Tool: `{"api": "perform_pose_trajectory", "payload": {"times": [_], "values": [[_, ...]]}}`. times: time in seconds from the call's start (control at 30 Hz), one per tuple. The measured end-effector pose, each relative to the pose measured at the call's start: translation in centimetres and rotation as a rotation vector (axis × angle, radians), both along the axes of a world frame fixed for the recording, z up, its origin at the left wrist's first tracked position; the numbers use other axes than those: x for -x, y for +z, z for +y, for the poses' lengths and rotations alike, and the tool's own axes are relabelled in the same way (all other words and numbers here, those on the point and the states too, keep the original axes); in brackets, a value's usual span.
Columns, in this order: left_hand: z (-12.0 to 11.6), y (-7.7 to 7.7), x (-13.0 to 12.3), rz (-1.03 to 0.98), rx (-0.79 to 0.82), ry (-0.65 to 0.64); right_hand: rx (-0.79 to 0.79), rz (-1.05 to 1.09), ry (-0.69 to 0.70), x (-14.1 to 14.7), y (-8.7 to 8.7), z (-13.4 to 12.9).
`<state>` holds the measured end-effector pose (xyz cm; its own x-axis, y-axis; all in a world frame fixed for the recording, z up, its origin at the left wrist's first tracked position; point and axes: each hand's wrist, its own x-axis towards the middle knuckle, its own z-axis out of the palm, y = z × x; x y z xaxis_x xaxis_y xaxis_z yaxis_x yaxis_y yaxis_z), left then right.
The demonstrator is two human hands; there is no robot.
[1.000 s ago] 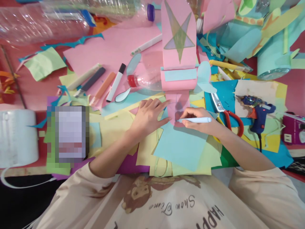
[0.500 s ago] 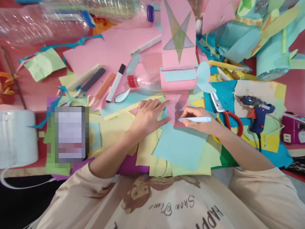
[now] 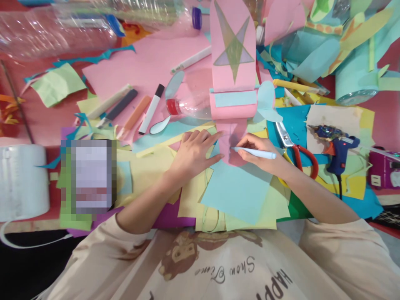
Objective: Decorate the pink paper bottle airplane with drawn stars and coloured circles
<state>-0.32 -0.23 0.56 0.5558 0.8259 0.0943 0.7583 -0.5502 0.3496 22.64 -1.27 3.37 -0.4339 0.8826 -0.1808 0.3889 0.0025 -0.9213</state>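
Head view, places by clock face. At 9 o'clock, phone (image 3: 92, 171) screen pixelated, unreadable; white container (image 3: 23, 181) cut by left edge. At 10 o'clock, clear bottle (image 3: 40, 35) also cut there. At 12, star-marked pink paper (image 3: 235, 77) runs past top edge. At 3, purple box (image 3: 386, 168) cut by right edge. Near centre, marks on pink flap (image 3: 225, 143) too faint to resolve; right grip (image 3: 258, 154) covers part of it. Scissors (image 3: 304, 160) handles partly hidden by right forearm. At 6, shirt (image 3: 231, 266) lettering cut off by bottom edge.
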Motion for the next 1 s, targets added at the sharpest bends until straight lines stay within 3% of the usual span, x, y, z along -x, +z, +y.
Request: {"api": "perform_pose_trajectory", "payload": {"times": [0.57, 1.0], "values": [[0.01, 0.05, -0.08, -0.003, 0.019, 0.012, 0.086, -0.054, 0.064, 0.01, 0.71, 0.0], [-0.02, 0.04, -0.11, -0.004, 0.021, 0.019, -0.035, -0.036, -0.008, -0.11, -0.03, 0.02]]}}
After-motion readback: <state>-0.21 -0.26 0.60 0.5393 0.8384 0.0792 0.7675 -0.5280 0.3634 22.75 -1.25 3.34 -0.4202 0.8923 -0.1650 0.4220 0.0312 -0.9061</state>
